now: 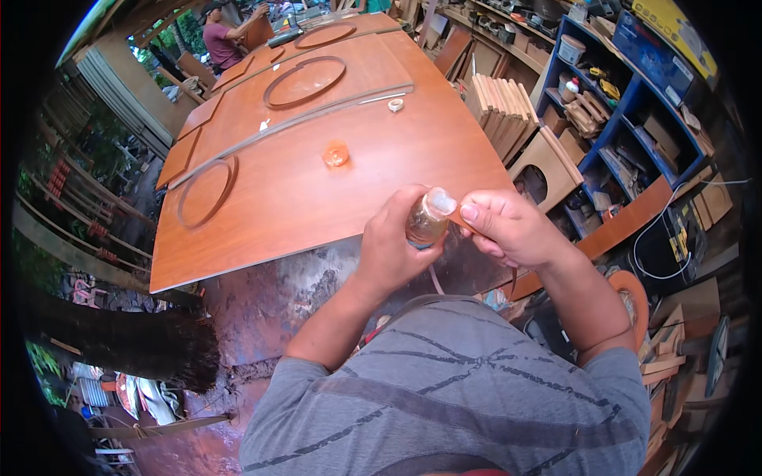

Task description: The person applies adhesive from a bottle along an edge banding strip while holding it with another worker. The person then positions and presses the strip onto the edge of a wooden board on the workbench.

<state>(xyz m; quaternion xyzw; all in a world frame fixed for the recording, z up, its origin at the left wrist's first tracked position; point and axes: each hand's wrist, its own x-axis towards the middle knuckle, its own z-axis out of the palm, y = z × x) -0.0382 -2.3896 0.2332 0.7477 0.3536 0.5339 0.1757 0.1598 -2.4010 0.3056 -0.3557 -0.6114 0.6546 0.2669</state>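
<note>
Glass jar [426, 228] sits in my left hand [389, 242], fingers wrapped around it, by the near edge of the brown panel [421, 151]; my right hand [512, 226], just to its right, pinches a thin brown strip [456, 216] at the jar's whitish mouth.

The left hand [390, 246] is wrapped round the jar [429, 225], so its far left side is hidden, and the whitish stuff at its mouth is too blurry to call. The right hand [512, 226] covers most of the brown piece [455, 217] it's pinching. Way beyond both hands, the co-worker [221, 45] is too tiny for finger detail. Nearer than the hands, the grey shirt [476, 381] gets chopped by the bottom edge.
</note>
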